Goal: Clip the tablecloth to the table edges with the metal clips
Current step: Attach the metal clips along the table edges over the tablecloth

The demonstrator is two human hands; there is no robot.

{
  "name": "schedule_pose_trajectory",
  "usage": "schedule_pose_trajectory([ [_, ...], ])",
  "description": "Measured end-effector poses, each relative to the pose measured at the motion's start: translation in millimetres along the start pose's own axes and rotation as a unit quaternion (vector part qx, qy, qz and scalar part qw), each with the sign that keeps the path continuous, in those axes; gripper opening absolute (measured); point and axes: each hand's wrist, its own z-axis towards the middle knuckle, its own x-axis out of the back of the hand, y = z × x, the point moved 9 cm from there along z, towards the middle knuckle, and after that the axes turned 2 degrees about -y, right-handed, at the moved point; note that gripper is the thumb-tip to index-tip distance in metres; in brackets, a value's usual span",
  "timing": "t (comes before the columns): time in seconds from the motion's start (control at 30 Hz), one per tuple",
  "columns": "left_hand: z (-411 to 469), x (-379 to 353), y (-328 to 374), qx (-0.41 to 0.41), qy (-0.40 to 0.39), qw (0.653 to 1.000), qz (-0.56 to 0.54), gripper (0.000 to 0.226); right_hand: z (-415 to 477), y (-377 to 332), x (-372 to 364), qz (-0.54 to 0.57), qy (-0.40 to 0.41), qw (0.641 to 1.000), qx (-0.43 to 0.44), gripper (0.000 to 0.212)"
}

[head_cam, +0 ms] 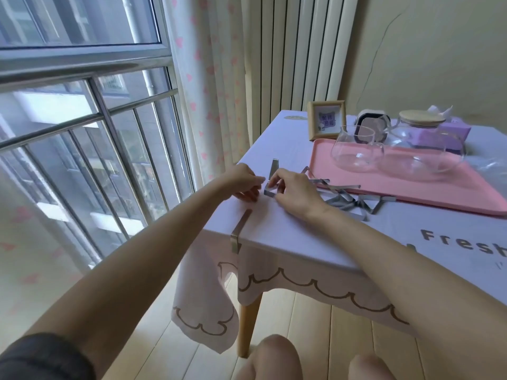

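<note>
The left hand and right hand are both pinching one clip, apparently prying it open, by the left edge of the table, where it should be going squarely over smoothed cloth.

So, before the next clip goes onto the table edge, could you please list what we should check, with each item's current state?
1. Bent metal clip pinched by left hand and right hand: ok.
2. Its opening turned the right way: cannot tell.
3. Fitted metal clip seated over the pale tablecloth with brown scalloped trim at the window side: ok.
4. Cloth flat where the hands work: ok.
5. Heap of spare metal clips lying beside the pink plastic tray: ok.
6. Clear glass jugs on the tray, apart from the hands: ok.
</note>
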Motion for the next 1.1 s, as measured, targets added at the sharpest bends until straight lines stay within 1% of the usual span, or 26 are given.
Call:
schedule_pose_trajectory([
  [0.03,3,0,0,0.016,-0.027,1.0,-0.005,0.028,5,-3,4,0.04,0.014,0.999,-0.002,0.013],
  [0.07,8,0,2,0.028,-0.053,0.998,-0.008,0.03,10,-5,9,0.078,0.024,0.997,-0.005,0.011],
  [0.13,19,5,5,0.042,-0.083,0.996,-0.019,0.028,23,-10,16,0.126,0.021,0.992,-0.013,0.016],
  [0.2,31,14,6,0.055,-0.09,0.994,-0.02,0.023,36,-15,19,0.158,-0.006,0.987,-0.018,0.019],
  [0.3,43,27,8,0.082,-0.118,0.99,-0.012,0.022,54,-17,21,0.208,-0.056,0.976,-0.035,0.012],
  [0.33,45,29,9,0.09,-0.129,0.987,-0.013,0.022,59,-16,20,0.218,-0.071,0.972,-0.044,0.013],
  [0.47,46,32,16,0.104,-0.148,0.982,-0.054,0.018,72,-10,12,0.218,-0.112,0.965,-0.089,0.022],
  [0.57,40,29,15,0.091,-0.155,0.978,-0.107,0.03,74,-8,9,0.202,-0.125,0.965,-0.11,0.015],
  [0.6,37,28,13,0.083,-0.149,0.977,-0.128,0.035,73,-8,8,0.2,-0.13,0.964,-0.12,0.013],
  [0.63,34,28,11,0.073,-0.132,0.977,-0.151,0.036,70,-7,7,0.194,-0.134,0.963,-0.132,0.014],
  [0.67,32,27,6,0.063,-0.101,0.979,-0.165,0.031,68,-6,9,0.182,-0.134,0.964,-0.143,0.018],
  [0.7,31,29,1,0.05,-0.057,0.987,-0.145,0.024,65,-6,11,0.166,-0.135,0.964,-0.155,0.019],
  [0.73,29,33,-5,0.033,-0.008,0.996,-0.081,0.019,60,-5,13,0.157,-0.138,0.963,-0.169,0.016],
  [0.77,26,31,-9,0.009,0.016,1.0,0.007,0.021,55,-4,14,0.156,-0.142,0.96,-0.186,0.01],
  [0.8,23,22,-10,-0.026,-0.001,0.995,0.098,0.03,49,-2,14,0.159,-0.147,0.955,-0.204,0.007],
  [0.83,17,8,-11,-0.066,-0.047,0.98,0.182,0.04,43,-1,14,0.162,-0.151,0.95,-0.221,0.008],
  [0.87,9,-4,-16,-0.098,-0.09,0.956,0.26,0.051,38,-1,14,0.167,-0.154,0.945,-0.236,0.008],
  [0.9,2,-10,-21,-0.118,-0.115,0.931,0.325,0.061,34,-2,15,0.179,-0.155,0.939,-0.249,0.01],
  [0.93,-4,-10,-27,-0.126,-0.122,0.911,0.373,0.07,31,-4,15,0.196,-0.152,0.933,-0.26,0.013],
  [1.0,-9,-2,-35,-0.125,-0.134,0.892,0.412,0.092,28,-11,19,0.226,-0.139,0.922,-0.283,0.016],
  [1.03,-10,0,-39,-0.124,-0.154,0.882,0.427,0.1,26,-14,21,0.235,-0.13,0.918,-0.293,0.017],
  [1.1,-13,0,-52,-0.109,-0.215,0.86,0.449,0.095,22,-19,21,0.249,-0.11,0.91,-0.312,0.02],
])
